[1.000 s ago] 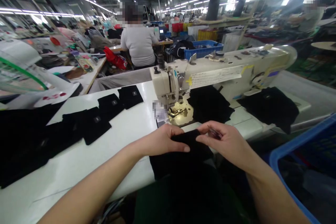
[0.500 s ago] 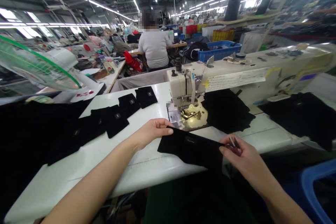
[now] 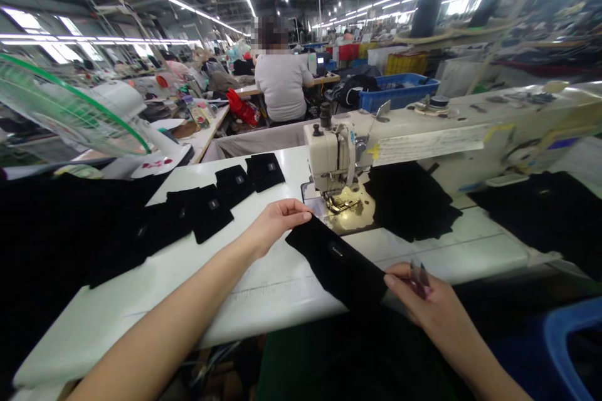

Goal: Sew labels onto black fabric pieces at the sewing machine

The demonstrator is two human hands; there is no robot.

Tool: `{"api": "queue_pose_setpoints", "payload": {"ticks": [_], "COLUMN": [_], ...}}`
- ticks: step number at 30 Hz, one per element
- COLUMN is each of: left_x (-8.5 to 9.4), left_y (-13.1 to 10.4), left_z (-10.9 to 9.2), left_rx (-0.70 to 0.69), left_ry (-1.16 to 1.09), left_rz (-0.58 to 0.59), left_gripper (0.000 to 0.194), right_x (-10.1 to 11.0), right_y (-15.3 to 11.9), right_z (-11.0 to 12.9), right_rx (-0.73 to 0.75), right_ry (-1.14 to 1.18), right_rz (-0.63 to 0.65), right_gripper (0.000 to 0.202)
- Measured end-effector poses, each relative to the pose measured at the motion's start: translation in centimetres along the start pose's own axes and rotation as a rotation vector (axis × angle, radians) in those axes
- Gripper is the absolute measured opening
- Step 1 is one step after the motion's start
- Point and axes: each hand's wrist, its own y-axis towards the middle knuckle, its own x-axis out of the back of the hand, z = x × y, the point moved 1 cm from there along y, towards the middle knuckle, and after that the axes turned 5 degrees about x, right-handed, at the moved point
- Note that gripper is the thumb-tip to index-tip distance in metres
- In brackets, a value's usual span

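Observation:
A black fabric piece (image 3: 345,276) with a small label is stretched between my hands, over the front part of the table. My left hand (image 3: 277,225) pinches its upper left corner, close to the needle area of the sewing machine (image 3: 336,156). At the lower right corner, the fingers of my right hand (image 3: 426,297) are closed on the same piece. Small thread snips (image 3: 418,274) also sit in my right hand, blades pointing up. The fabric's lower end hangs past the table edge and blends into dark cloth.
Several labelled black pieces (image 3: 214,207) lie overlapping on the white table (image 3: 155,288) at left. More black cloth (image 3: 411,200) rests under the machine arm and at far right (image 3: 550,207). A fan (image 3: 70,106) stands at left, a blue basket (image 3: 555,338) at lower right. A person (image 3: 282,84) sits ahead.
My right hand has moved down and slightly left, so the fabric now slants more steeply. The left hand keeps its pinch on the corner. The view has shifted slightly.

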Motion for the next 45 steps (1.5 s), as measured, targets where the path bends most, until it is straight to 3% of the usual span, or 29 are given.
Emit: {"api": "queue_pose_setpoints", "payload": {"ticks": [5,10,13,18,20,25,34,45], "left_x": [-0.8,-1.9,-2.4,-2.9,-3.1,-2.9,-1.9,-1.8], "left_y": [2.2,6.1,7.2,6.3,5.5,4.4,6.2,6.3], "left_z": [-0.9,0.3,1.3,1.9,2.2,3.0,2.9,2.9], "left_rx": [-0.193,-0.214,-0.328,-0.552,-0.623,-0.719,-0.792,-0.796], "left_ry": [0.370,0.522,0.671,0.922,1.002,1.065,1.022,1.117], "left_rz": [-0.158,-0.081,-0.076,-0.230,-0.218,-0.109,-0.075,-0.110], "left_gripper": [0.013,0.002,0.004,0.008,0.004,0.015,0.018,0.019], "right_x": [-1.5,-4.1,-5.0,-4.7,-4.3,-3.6,-3.8,-4.1], "right_y": [0.1,-1.1,-1.6,-1.4,-1.3,-1.1,-0.5,-0.3], "right_z": [-0.5,-0.5,-0.4,-0.7,-0.8,-0.8,-0.6,0.1], "right_rx": [0.003,0.110,0.262,0.523,0.623,0.820,0.806,0.796], "right_ry": [0.006,0.060,-0.011,-0.118,-0.156,-0.337,-0.500,-0.493], "right_rz": [-0.038,-0.104,-0.021,0.059,0.073,0.069,0.061,0.008], "right_gripper": [0.027,0.022,0.015,0.018,0.024,0.039,0.031,0.020]}}
